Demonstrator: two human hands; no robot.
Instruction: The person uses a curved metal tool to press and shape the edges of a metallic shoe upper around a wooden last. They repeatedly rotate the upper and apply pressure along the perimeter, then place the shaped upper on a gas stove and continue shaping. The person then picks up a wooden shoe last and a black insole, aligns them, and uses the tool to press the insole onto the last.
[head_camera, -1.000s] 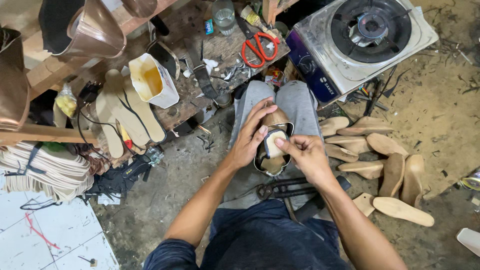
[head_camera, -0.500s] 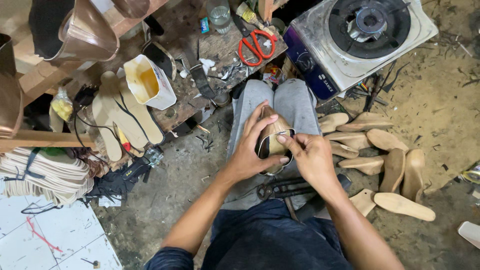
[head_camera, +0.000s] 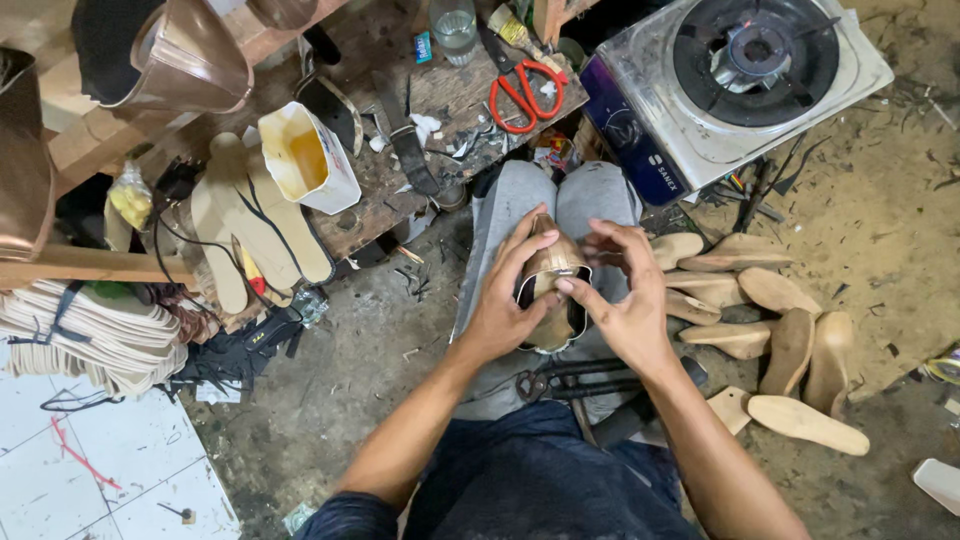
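Both hands were on a metallic-gold shoe upper (head_camera: 552, 272) resting on the lap at frame centre. Left hand (head_camera: 500, 300) was wrapped around its 9 o'clock side, fingers curled. Right hand (head_camera: 625, 300) pinched the rim at 3 o'clock, thumb on the edge. Wooden insoles (head_camera: 770, 320) lay on the floor at 3 o'clock, red scissors (head_camera: 520, 90) on the tabletop at 12, gas stove (head_camera: 750, 80) at 1

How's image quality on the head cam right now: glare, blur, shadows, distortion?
Head view: light even and soft, shadows faint. Both hands, left hand and right hand, and the shoe upper they hold look sharp, no motion blur. Mild glare on the steel gas stove. White floor tiles bright, near overexposed. Wide-angle stretch toward the edges.
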